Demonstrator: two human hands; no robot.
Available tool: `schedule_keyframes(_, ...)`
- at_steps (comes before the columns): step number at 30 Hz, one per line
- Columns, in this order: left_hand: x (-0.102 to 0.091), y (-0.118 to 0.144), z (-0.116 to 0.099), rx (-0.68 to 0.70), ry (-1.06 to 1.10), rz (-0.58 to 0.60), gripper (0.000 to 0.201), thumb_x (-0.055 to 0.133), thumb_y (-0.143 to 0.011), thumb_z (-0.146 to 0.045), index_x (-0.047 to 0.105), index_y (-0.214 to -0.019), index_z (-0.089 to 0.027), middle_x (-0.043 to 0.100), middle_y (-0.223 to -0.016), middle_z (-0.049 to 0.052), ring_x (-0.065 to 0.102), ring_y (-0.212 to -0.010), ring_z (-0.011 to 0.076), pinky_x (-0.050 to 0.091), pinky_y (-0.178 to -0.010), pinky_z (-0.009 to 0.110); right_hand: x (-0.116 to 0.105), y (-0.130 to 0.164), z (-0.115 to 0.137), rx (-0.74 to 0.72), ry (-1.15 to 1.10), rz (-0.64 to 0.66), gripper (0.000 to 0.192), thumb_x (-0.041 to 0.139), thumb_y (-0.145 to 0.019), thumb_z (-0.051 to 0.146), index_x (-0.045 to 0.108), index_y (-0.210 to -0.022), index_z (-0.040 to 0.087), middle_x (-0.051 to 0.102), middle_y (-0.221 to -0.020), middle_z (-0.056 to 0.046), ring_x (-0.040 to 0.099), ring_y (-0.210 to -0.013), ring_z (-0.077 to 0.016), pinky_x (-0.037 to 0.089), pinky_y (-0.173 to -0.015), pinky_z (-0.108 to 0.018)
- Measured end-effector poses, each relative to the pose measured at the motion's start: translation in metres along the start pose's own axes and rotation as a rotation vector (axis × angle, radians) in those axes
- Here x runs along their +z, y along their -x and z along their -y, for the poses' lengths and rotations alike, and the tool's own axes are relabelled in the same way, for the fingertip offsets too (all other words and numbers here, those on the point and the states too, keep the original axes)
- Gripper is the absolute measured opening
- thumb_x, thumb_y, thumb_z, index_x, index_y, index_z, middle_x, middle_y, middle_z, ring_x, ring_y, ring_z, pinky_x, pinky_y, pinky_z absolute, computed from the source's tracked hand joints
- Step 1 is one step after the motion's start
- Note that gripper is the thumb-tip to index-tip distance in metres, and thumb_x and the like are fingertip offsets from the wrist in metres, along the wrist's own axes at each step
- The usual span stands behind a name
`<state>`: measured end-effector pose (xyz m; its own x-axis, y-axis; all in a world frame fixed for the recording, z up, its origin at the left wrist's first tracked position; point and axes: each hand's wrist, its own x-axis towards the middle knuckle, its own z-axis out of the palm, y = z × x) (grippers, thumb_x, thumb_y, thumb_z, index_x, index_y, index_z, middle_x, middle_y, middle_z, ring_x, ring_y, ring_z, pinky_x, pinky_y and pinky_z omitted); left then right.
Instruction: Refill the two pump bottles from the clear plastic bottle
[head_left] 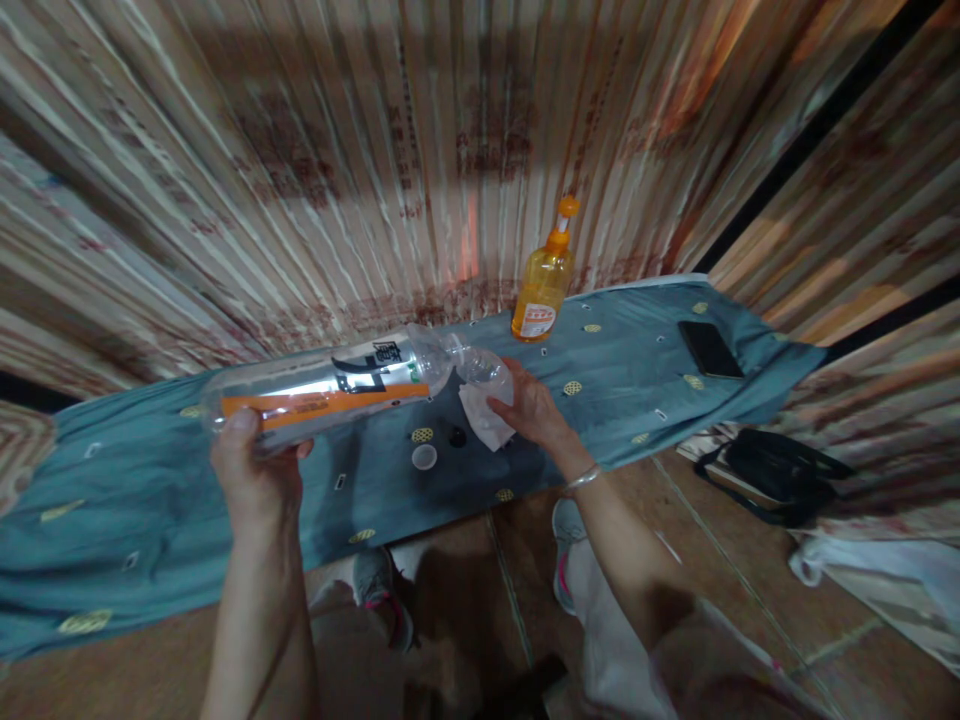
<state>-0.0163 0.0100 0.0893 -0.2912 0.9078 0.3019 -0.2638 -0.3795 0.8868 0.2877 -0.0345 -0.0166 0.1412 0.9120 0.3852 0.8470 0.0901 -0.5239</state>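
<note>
My left hand is wrapped round the lower part of a large clear plastic bottle with a silver and orange label. The bottle lies tilted in the air, its neck pointing right. My right hand grips a smaller clear plastic bottle by its rounded end. The two necks meet mouth to mouth; I cannot tell whether they are joined. Below the smaller bottle is a white tissue, close to my right fingers. A round whitish cap and a small black cap-like piece lie on the cloth nearby.
A blue-green patterned cloth covers the narrow table. Near its back edge stands an orange pump bottle of liquid; a black phone lies at the right. Striped curtains hang behind. A black bag is on the floor.
</note>
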Motion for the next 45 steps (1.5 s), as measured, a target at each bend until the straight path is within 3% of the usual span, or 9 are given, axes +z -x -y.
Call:
schedule_keyframes(14,-0.0004,-0.0004,-0.0001,-0.008,0.002,-0.024,0.039,0.076,-0.054,-0.048,0.061,-0.073,-0.018,0.054,-0.064,-0.002,0.046,-0.047,0.0114,0.025,-0.031,0.021,-0.0013,-0.0003,0.0000,0.002,0.006,0.011,0.065,0.070,-0.085,0.025,0.046,-0.144,0.009,0.064,-0.141,-0.025,0.067,-0.127,-0.0352,0.055,-0.108,-0.052)
schedule_keyframes(20,-0.0016,-0.0007,0.0008,-0.009,-0.008,-0.018,0.039,0.076,-0.054,-0.048,0.062,-0.075,-0.017,0.055,-0.066,-0.001,0.047,-0.047,0.0111,0.027,-0.032,0.020,0.0005,0.0001,-0.0010,-0.011,-0.011,-0.018,0.065,0.071,-0.085,0.025,0.046,-0.145,0.015,0.068,-0.138,-0.019,0.068,-0.125,-0.0333,0.057,-0.107,-0.049)
schedule_keyframes(45,0.0019,0.0014,-0.0022,0.008,-0.013,-0.017,0.040,0.076,-0.055,-0.049,0.060,-0.074,-0.018,0.052,-0.065,-0.001,0.045,-0.049,0.0108,0.024,-0.034,0.019,-0.0009,0.0003,-0.0017,-0.010,-0.019,-0.003,0.064,0.071,-0.086,0.025,0.046,-0.144,0.016,0.068,-0.137,-0.018,0.068,-0.125,-0.0329,0.057,-0.108,-0.048)
